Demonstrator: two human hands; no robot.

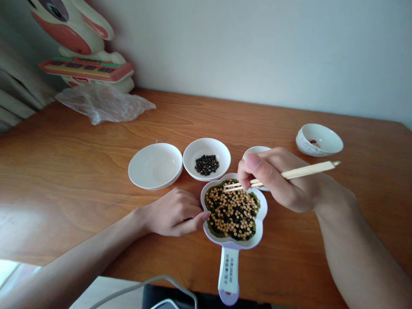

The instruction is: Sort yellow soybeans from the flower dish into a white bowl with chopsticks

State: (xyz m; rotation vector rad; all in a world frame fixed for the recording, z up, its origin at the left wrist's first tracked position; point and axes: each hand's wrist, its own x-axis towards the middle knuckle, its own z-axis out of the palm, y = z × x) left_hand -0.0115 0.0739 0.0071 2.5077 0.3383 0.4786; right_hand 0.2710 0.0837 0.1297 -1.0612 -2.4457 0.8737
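Note:
My right hand (279, 179) grips a pair of wooden chopsticks (307, 170); their tips hover over the far side of a flower-shaped white dish (262, 209) full of mixed yellow, black and green beans (231, 213). The dish has a long handle (229, 274) pointing toward me. My left hand (172, 213) rests on the table with fingers curled, its thumb touching the dish's left rim. Just beyond stand a white bowl holding black beans (206, 164) and a plain white bowl (154, 165) with nothing visible in it. A third small bowl (256, 150) is mostly hidden behind my right hand.
A white patterned bowl (319, 139) with something red inside sits at the far right. A crumpled clear plastic bag (103, 103) and a cartoon figure (75, 37) stand at the far left corner of the wooden table (73, 168). A cable (147, 285) runs below the near edge.

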